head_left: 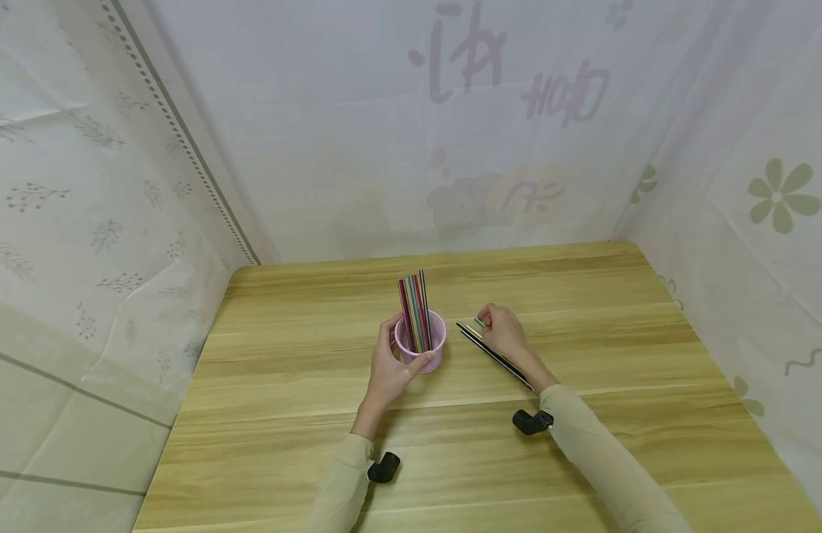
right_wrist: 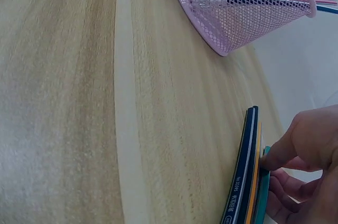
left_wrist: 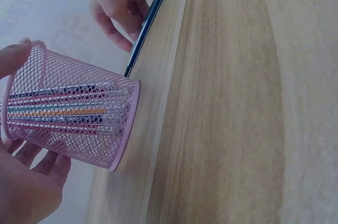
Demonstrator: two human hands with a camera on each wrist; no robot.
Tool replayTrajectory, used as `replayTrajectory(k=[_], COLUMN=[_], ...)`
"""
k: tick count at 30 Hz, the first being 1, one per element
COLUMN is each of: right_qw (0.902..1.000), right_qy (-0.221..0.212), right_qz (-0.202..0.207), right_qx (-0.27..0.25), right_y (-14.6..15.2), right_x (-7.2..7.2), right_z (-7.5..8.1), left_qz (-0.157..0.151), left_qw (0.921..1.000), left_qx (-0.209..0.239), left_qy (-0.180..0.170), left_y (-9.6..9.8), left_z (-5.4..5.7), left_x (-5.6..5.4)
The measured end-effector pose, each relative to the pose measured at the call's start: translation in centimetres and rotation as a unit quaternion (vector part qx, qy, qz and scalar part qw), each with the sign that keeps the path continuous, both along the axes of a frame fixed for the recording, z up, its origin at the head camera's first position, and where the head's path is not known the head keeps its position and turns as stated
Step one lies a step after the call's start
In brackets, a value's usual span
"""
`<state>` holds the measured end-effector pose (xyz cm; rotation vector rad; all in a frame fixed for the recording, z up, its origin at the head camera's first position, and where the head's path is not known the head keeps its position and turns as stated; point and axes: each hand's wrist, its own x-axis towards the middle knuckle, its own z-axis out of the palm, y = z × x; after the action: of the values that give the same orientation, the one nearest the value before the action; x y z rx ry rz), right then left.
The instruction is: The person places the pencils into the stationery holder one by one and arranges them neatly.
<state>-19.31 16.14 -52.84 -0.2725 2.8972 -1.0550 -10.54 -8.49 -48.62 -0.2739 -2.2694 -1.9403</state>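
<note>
My left hand [head_left: 389, 374] grips a pink mesh pen cup [left_wrist: 68, 71] around its side, with the thumb near the rim. The cup's base meets the tabletop. Several colored pencils [head_left: 416, 311] stand in it, leaning together and rising above the rim. To the right, my right hand [head_left: 507, 334] pinches a green pencil [right_wrist: 265, 182] between thumb and fingers. Beside that pencil, a yellow pencil [right_wrist: 254, 179] and dark pencils [right_wrist: 242, 171] lie side by side on the table. The hand and forearm partly cover this bundle in the head view.
The wood-grain table [head_left: 284, 414] ends at a back edge against a pale printed curtain [head_left: 357, 148]. Similar curtains hang at the left and right. A black wrist device [head_left: 384, 468] is on the left forearm, another black device [head_left: 533, 422] on the right.
</note>
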Motion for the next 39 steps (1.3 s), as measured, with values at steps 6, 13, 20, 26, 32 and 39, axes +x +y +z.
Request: replayTrajectory(k=[6, 13, 20, 26, 32, 39], right_qw=[0.9979, 0.9963, 0.9948, 0.9915, 0.988, 0.9789], right_qy=[0.025, 0.063, 0.099, 0.129, 0.145, 0.159], right_qz=[0.021, 0.023, 0.013, -0.001, -0.002, -0.006], right_qx=[0.056, 0.054, 0.018, -0.015, -0.052, -0.129], right_y=[-0.1, -0.6, -1.3, -2.1, -3.0, -4.3], right_x=[0.2, 0.0, -0.1, 0.1, 0.2, 0.3], right_z=[0.3, 1.7, 4.1, 6.1, 8.1, 10.9], left_qz=[0.001, -0.003, 0.001, -0.002, -0.003, -0.001], left_qw=[1.0, 1.0, 1.0, 1.0, 1.0, 0.9999], left_qx=[-0.002, 0.003, 0.003, -0.005, -0.009, -0.012], left_qy=[-0.001, -0.006, -0.001, -0.001, -0.002, 0.008], left_y=[0.0, 0.0, -0.1, -0.1, -0.1, -0.1], left_z=[0.0, -0.1, -0.3, -0.3, -0.2, 0.0], left_x=[0.0, 0.0, 0.0, -0.2, -0.2, -0.3])
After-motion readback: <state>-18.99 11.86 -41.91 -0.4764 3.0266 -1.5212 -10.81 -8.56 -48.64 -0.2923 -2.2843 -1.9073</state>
